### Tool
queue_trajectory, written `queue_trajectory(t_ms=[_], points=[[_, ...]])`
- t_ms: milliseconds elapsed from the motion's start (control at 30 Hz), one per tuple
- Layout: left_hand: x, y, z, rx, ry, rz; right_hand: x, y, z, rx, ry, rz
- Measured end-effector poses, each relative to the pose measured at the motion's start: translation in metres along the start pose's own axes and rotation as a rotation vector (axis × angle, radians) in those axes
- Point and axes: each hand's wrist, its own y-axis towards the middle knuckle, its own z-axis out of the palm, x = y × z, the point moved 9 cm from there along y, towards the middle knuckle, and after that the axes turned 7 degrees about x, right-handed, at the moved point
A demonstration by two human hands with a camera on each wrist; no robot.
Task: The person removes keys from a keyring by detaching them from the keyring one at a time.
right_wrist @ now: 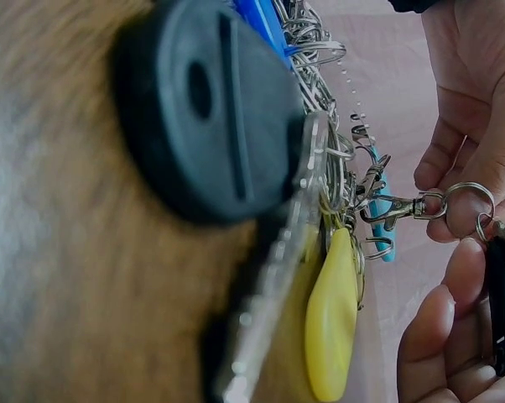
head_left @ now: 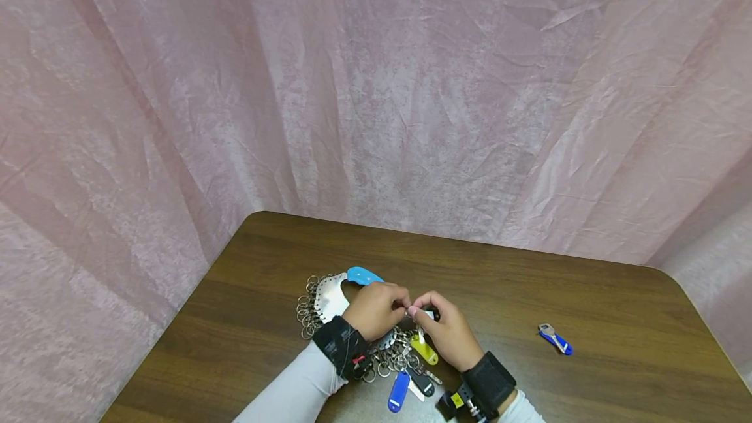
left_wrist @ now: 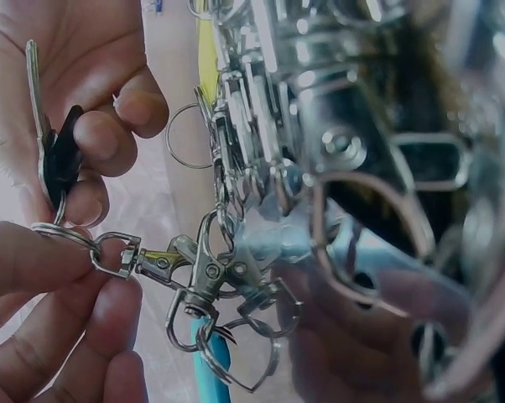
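1. Stretching between both hands, just above the tabletop [head_left: 264,266], a split ring [left_wrist: 68,236] runs through the swivel loop of a silver clasp [left_wrist: 156,263], which meets a cluster of other metal clasps.
2. The left hand [head_left: 376,309] has narrow fingers, pinching the split ring between thumb and fingertips.
3. A key [left_wrist: 36,109] and a black tag [right_wrist: 500,302] share a smaller ring linked to the split ring; they lie against the right hand [head_left: 449,331], whose fingers curl close about them, though exactly where its thumb presses is partly hidden.
4. Beneath the left hand, a curved silver plate [head_left: 331,297] lies on the tabletop, many clasps and rings lining its outer edge, with a light blue piece [head_left: 362,275] at its far end.
5. Near the right hand, a yellow tag [head_left: 424,348] lies beside the bunched rings; closer to the person are a blue tag [head_left: 399,391] and a dark tag [head_left: 422,384], side by side.
6. Well apart, toward the right of the tabletop, rests another key with a blue tag [head_left: 555,339].
7. Black bands wrap both wrists, above pale sleeves; behind the tabletop hangs a pink curtain [head_left: 376,116].
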Motion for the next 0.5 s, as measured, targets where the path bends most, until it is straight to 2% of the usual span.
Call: queue_trajectory(t_ms=[500], points=[[0.0004, 0.0005, 0.0012, 0.02, -0.019, -0.021, 0.0015, 0.0001, -0.001, -0.013, 0.0, -0.013]])
